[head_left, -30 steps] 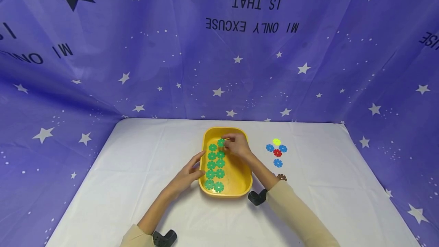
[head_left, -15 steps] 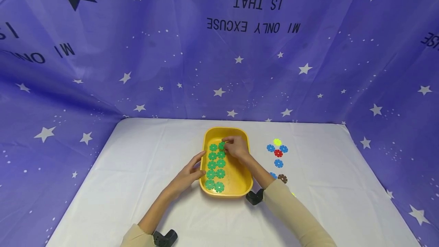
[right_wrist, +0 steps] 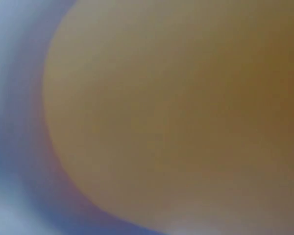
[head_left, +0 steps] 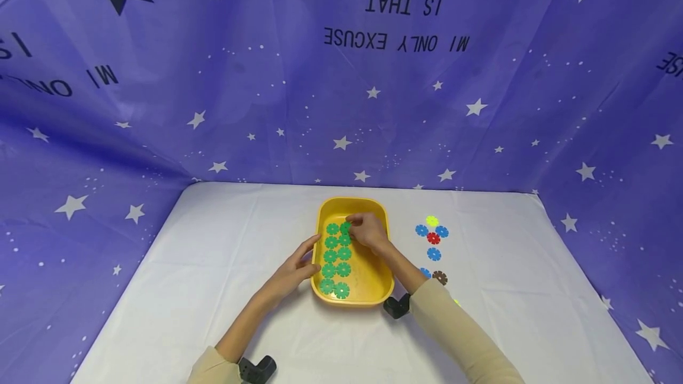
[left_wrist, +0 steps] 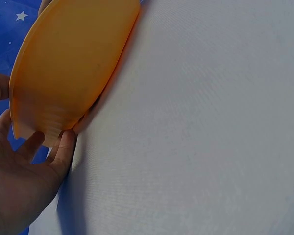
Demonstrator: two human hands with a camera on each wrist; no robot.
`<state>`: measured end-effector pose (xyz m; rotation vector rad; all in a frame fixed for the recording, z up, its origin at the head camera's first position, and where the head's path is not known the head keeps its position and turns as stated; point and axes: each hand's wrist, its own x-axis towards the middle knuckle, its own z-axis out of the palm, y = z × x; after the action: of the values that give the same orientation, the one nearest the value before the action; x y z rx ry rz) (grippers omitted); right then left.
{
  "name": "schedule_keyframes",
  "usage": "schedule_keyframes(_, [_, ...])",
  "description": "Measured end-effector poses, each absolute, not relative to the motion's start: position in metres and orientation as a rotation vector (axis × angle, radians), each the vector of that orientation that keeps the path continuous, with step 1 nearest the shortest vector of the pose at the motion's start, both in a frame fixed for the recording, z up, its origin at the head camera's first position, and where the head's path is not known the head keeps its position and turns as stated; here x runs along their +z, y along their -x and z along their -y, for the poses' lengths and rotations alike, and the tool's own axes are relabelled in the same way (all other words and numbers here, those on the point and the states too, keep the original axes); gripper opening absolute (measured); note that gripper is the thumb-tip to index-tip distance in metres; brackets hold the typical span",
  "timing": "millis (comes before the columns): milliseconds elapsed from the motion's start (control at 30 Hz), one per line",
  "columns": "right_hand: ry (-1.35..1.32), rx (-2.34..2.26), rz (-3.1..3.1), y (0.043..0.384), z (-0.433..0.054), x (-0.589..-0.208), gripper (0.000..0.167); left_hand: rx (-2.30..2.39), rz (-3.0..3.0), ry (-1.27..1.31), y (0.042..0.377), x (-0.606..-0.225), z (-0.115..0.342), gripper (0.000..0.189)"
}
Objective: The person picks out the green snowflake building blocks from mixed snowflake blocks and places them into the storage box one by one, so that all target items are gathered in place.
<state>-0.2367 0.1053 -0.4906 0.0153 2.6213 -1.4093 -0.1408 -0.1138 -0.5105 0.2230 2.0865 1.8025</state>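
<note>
A yellow tray [head_left: 368, 289] lies on the white table, with several green notched plastic discs [head_left: 341, 291] in two columns along its left side. Inside its far part, my right hand [head_left: 369, 230] pinches a green notched disc [head_left: 345, 227] at the top of the right column; the fingers partly cover it. My left hand [head_left: 290, 270] rests against the tray's left side, index finger and thumb at the rim. From the left wrist, the fingertips [left_wrist: 66, 139] touch the tray's outer wall [left_wrist: 73, 58]. Only blurred yellow and bluish areas fill the right wrist view.
Right of the tray lie loose notched discs: blue [head_left: 434, 254], red [head_left: 433, 238], yellow [head_left: 431, 221] and brown [head_left: 440, 277]. My right sleeve [head_left: 459, 330] partly covers others. A purple star-printed cloth [head_left: 299, 105] hangs behind the white table [head_left: 240, 224].
My right hand has moved slightly nearer with the green disc, which now sits close to the disc below it. The left hand stays at the tray's side. The view has shifted slightly.
</note>
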Motion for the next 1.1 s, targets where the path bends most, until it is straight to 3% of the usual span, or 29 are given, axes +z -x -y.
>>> schedule_keyframes(333, [0.172,-1.266,-2.807,0.231,-0.108,-0.481,0.033,1.808,-2.08,-0.226,0.142,-0.511,0.114,0.072])
schedule_keyframes(633, [0.359,-1.35,-2.896,0.208,-0.136,-0.443,0.025,1.694,-2.245,-0.26,0.141,-0.503,0.116,0.068])
schedule_keyframes(867, [0.497,-1.297,-3.035,0.179,-0.194,-0.422,0.029,1.251,-2.799,-0.495,0.138,-0.468,0.142,0.067])
schedule_keyframes(1100, [0.498,-0.949,-3.218,0.145,-0.248,-0.416,0.041,0.634,-3.195,-0.445,0.124,-0.422,0.171,0.074])
